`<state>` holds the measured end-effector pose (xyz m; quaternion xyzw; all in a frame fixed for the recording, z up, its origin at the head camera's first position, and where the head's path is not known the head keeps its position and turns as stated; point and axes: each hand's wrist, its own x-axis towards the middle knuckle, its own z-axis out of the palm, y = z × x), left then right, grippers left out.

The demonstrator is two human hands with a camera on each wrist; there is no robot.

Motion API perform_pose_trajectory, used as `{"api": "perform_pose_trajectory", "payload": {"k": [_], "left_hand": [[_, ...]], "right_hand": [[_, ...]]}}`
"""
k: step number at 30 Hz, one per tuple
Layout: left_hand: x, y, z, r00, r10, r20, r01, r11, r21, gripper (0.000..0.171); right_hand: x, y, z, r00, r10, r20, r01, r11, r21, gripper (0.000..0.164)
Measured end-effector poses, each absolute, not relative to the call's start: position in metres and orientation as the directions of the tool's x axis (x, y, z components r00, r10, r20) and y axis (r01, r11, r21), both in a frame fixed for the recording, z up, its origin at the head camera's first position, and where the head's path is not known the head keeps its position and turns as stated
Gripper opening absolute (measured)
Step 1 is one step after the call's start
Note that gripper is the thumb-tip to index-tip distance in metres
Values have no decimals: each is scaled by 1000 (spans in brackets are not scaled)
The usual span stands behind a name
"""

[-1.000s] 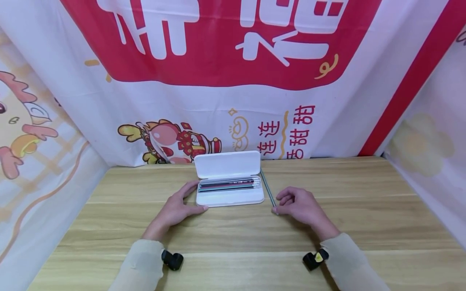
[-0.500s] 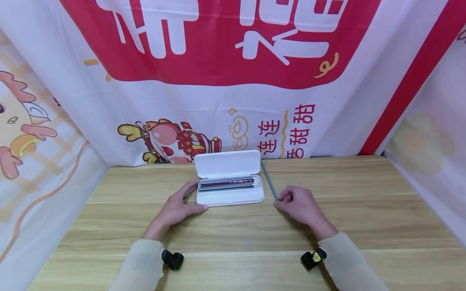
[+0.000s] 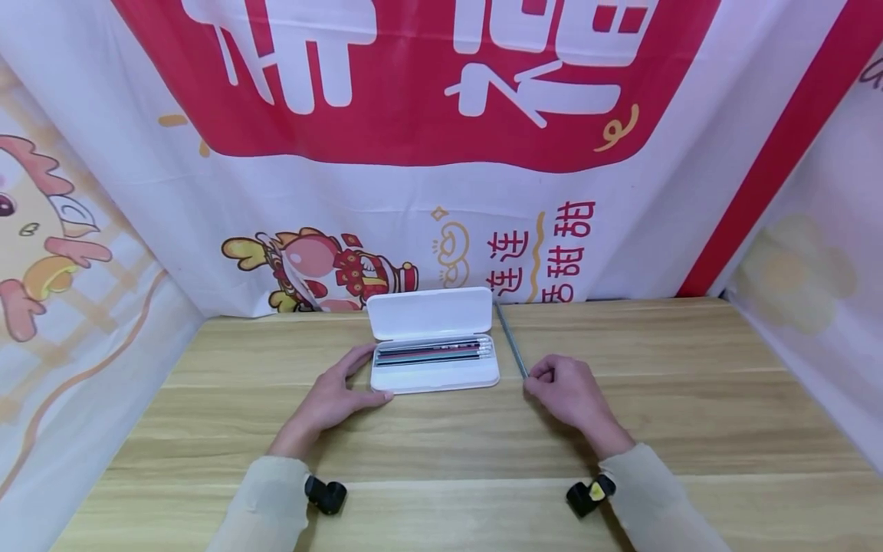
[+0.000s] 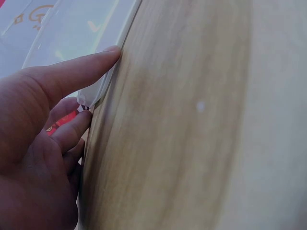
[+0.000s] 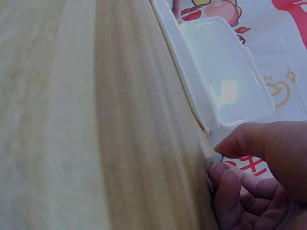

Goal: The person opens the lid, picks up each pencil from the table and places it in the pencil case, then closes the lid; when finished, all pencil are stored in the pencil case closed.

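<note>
A white pencil case (image 3: pixel 434 378) lies on the table with its lid (image 3: pixel 431 314) raised at the back. Several pencils (image 3: pixel 431 353) lie side by side in its rear half, white eraser ends to the right. My left hand (image 3: pixel 333 395) holds the case's left end, thumb along the front edge and fingers at the far left corner. Right of the case, my right hand (image 3: pixel 569 391) pinches the near end of a dark greenish pencil (image 3: pixel 510 341) that slants away toward the cloth. Its pale tip (image 5: pixel 217 157) shows between thumb and fingers in the right wrist view.
The wood-grain table (image 3: pixel 441 460) ends at a printed red and white cloth (image 3: pixel 441 184) hanging behind the case. More printed cloth (image 3: pixel 76 253) hangs on the left side. Small black devices (image 3: pixel 326 495) sit at both wrists.
My right hand has slid slightly forward along the loose pencil and now covers its near end. The left hand and the case have stayed in place.
</note>
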<state>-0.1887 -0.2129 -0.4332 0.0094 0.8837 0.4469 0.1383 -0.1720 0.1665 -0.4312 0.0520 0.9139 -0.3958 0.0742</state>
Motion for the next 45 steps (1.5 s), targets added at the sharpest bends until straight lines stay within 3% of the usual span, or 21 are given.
{"api": "perform_pose_trajectory", "payload": {"k": [11,17,30,45], "left_hand": [[-187,-213,-433,-959,143,-243,-114,592,798,89],[-187,-213,-433,-962,144,-234,-105,595,797,89],[-187,-214,-432,-962,141,-233,-106,596,796,89],[-188,-217,-434,-965,146,-218,-91,594,799,89]], "right_hand": [[-174,172,-430,-965,84,-249,258,478,-839,24],[-173,178,-418,-972,68,-224,233,384,-893,24],[-161,179,-382,-987,35,-158,159,401,-902,29],[-168,165,-385,-994,-88,-62,15,459,-888,19]]}}
